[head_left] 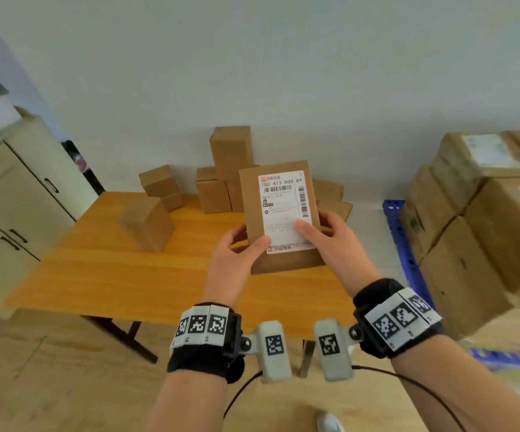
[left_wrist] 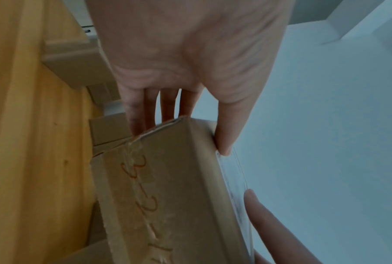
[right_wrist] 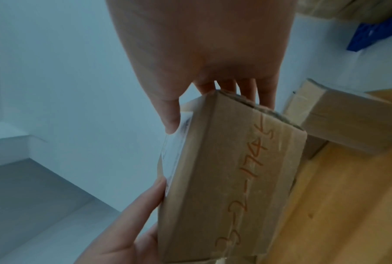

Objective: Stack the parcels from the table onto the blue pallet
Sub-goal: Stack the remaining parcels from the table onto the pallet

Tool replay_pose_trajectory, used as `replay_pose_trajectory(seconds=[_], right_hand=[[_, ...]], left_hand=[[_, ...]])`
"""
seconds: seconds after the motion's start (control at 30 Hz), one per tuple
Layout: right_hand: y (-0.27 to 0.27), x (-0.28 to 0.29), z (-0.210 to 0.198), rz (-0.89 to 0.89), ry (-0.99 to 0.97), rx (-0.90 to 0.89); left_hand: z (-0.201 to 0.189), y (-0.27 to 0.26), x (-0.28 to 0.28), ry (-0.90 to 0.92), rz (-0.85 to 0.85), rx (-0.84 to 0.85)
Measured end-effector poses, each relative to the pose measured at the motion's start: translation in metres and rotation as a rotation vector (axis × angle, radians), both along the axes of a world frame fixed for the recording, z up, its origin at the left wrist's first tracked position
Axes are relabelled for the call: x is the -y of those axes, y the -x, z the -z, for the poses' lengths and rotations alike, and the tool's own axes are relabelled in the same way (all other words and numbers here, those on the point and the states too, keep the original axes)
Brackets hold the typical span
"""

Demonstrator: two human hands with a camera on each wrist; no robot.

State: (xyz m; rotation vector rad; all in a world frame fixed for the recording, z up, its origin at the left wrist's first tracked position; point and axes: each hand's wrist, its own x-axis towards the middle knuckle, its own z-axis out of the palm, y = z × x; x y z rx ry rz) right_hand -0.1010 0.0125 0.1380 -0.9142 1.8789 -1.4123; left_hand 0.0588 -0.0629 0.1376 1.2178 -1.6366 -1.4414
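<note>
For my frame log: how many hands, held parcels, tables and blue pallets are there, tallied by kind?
Hands: 2, left hand and right hand
held parcel: 1
table: 1
blue pallet: 1
Total: 5

Bare forearms. Black wrist straps point(head_left: 202, 353) on both wrists, each banded with white blocks bearing black square markers point(head_left: 403, 318). Grey camera pods point(head_left: 274, 347) bolted inboard; thin dark cables point(head_left: 414, 385) trailing.
</note>
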Motion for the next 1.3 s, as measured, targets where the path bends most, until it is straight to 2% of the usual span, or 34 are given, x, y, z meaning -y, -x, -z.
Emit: replay_pose_trajectory(seconds=[0.37,0.67,0.87,1.1,1.3], right_hand=[[0.064,-0.091,-0.072,0.158,0.149,-0.093],[0.161,-0.197,-0.108,0.244,0.263,-0.092],[0.233,-0.267,-0.113,0.266,0.299,-0.027],[0.301,-0.334,-0.104,0.304,0.305,-0.017],[0.345,-0.362,-0.087,0.366,0.226,-0.003]], left_hand=[[-0.061,0.078,-0.064,0.129,0.111,-0.159],[-0.099,0.193,-0.157,0.203,0.220,-0.237],[-0.101,0.269,-0.219,0.238,0.260,-0.260],[-0.089,0.342,-0.283,0.279,0.291,-0.208],[-0.074,0.381,-0.304,0.516,0.367,0.033]])
